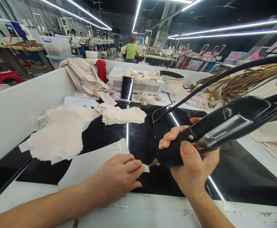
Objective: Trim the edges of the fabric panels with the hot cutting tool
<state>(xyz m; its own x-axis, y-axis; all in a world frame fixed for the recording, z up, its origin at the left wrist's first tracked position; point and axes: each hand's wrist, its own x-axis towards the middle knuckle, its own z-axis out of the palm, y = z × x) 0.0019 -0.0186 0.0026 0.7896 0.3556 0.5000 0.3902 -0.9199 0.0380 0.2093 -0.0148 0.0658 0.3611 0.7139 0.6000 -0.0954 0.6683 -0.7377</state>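
My right hand [195,167] is wrapped round a black corded handheld tool [226,114] with a metal lever along its side. The tool tilts down to the left, and its narrow tip is close to a small pale end of fabric; whether they touch I cannot tell. Pressed low on the black board [150,145], my left hand [118,174] has its fingers bent over a white fabric piece [88,166], with the pale end sticking out past the fingertips. Part of the piece is hidden under my left hand and forearm.
Stacks of cream fabric pieces [58,134] [124,114] lie behind my left hand. Farther back are a phone [127,88], a white vented box [138,85], a red container [101,71] and draped fabric [83,76]. A black cable [200,87] arches at right. A person [131,50] is far off.
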